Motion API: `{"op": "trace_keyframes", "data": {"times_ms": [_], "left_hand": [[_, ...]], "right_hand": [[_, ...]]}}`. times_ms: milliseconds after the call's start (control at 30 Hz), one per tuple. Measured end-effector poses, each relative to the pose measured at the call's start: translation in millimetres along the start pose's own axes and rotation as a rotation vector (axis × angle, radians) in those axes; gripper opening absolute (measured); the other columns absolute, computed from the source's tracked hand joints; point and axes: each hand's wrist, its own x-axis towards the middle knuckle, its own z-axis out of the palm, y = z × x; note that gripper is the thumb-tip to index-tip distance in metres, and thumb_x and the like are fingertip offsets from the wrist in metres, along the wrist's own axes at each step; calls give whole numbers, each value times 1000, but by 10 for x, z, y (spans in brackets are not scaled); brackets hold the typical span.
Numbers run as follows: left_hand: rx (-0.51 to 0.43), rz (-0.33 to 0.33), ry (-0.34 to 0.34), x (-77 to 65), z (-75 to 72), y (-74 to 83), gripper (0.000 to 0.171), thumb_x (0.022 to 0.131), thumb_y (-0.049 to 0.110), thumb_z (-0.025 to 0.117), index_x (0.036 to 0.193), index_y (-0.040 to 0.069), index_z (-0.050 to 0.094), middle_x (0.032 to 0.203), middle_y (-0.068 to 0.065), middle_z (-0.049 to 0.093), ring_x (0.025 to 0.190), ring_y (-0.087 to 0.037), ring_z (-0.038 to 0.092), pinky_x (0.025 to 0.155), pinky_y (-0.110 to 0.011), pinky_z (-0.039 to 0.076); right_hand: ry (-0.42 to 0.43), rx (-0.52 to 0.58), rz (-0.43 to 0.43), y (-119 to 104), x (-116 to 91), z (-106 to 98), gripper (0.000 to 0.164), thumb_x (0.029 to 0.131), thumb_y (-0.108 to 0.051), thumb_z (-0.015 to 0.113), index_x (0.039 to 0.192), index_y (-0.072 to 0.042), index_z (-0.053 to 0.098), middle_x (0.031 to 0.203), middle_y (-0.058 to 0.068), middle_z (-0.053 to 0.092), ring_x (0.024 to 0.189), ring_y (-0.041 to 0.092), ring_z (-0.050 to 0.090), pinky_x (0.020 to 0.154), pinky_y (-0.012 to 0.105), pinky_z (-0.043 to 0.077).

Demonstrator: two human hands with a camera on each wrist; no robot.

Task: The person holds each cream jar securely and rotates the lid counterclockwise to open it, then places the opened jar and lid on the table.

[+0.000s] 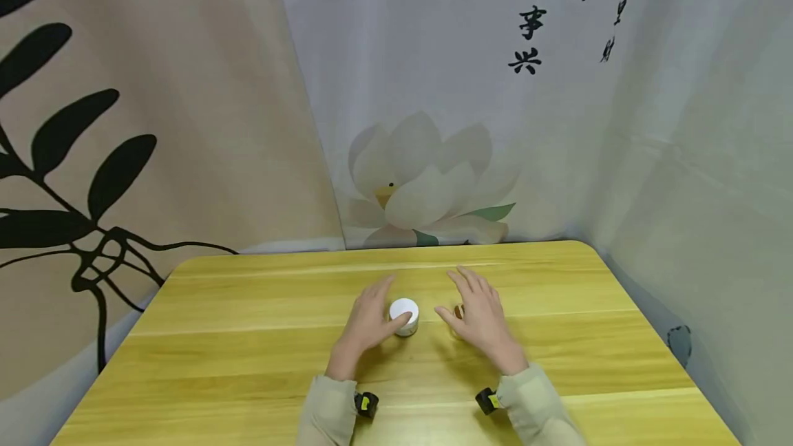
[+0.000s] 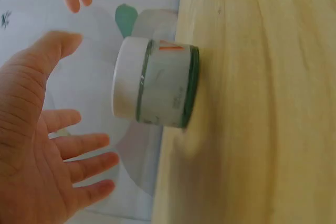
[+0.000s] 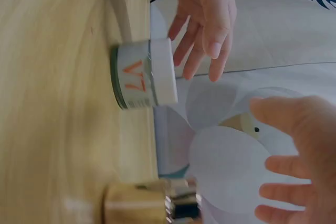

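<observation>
White tops the squat jar, which stands upright on the wood-grained table between the two hands, just beside the left one. From where I stand, the left hand has its fingers spread and its thumb well apart from them, clasping nothing; the right hand is likewise spread and free. A gold-toned bottle with a shiny top stands near the right hand, partly hidden by it from above. For a sure hold on the jar, I'd bring the left fingers and thumb low around its body, below the lid, so it stays steady. The bottle, I judge, could tip if brushed, so the right hand does best to meet it evenly from both sides, thumb opposite fingers.
</observation>
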Motion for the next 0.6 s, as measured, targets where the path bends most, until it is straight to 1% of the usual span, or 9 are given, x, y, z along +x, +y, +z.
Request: {"op": "trace_keyframes", "data": {"times_ms": [67, 133, 233, 333, 400, 467, 600], "left_hand": [[-63, -33, -28, -11, 7, -34, 82, 81, 41, 69, 143, 0, 32, 141, -21, 40, 127, -41, 39, 101, -59, 31], [-133, -57, -53, -18, 17, -57, 85, 80, 38, 71, 144, -1, 31, 139, -23, 41, 123, -41, 42, 98, -58, 35], [-219, -63, -76, -19, 46, -91, 89, 76, 32, 77, 143, -5, 29, 134, -27, 44, 117, -43, 48, 93, -56, 41], [-295, -62, -93, -20, 82, -118, 92, 72, 24, 81, 141, -9, 29, 127, -31, 48, 110, -43, 52, 89, -54, 44], [-326, -73, -106, -20, 107, -138, 93, 70, 22, 82, 140, -10, 30, 122, -31, 51, 107, -42, 54, 88, -53, 45], [-343, -83, -116, -23, 137, -164, 92, 69, 20, 82, 139, -10, 31, 119, -28, 53, 105, -40, 55, 88, -50, 46], [-338, -91, -119, -22, 187, -203, 85, 68, 18, 82, 133, -13, 38, 115, -24, 56, 102, -36, 57, 87, -47, 48]], "right_hand": [[25, 63, -8, -14, 13, 40, 64, 79, -34, 74, 131, -5, 52, 132, 19, 49, 120, 38, 44, 92, 58, 38], [48, 121, -11, -28, 28, 79, 62, 78, -30, 76, 129, -3, 54, 129, 18, 51, 118, 36, 46, 92, 55, 41], [60, 218, -8, -63, 54, 126, 60, 76, -24, 78, 126, -1, 55, 125, 18, 53, 116, 35, 47, 91, 53, 43], [42, 304, 14, -95, 76, 178, 58, 75, -20, 79, 124, 0, 55, 123, 17, 54, 115, 35, 48, 91, 52, 43], [19, 362, 39, -112, 85, 216, 58, 75, -18, 79, 124, 0, 55, 122, 16, 54, 114, 34, 49, 93, 53, 41], [1, 421, 66, -127, 89, 254, 58, 74, -17, 79, 124, 0, 55, 121, 16, 55, 112, 34, 51, 91, 52, 43], [-36, 529, 124, -162, 87, 317, 58, 74, -14, 80, 125, -2, 55, 120, 15, 56, 109, 32, 53, 89, 48, 46]]}}
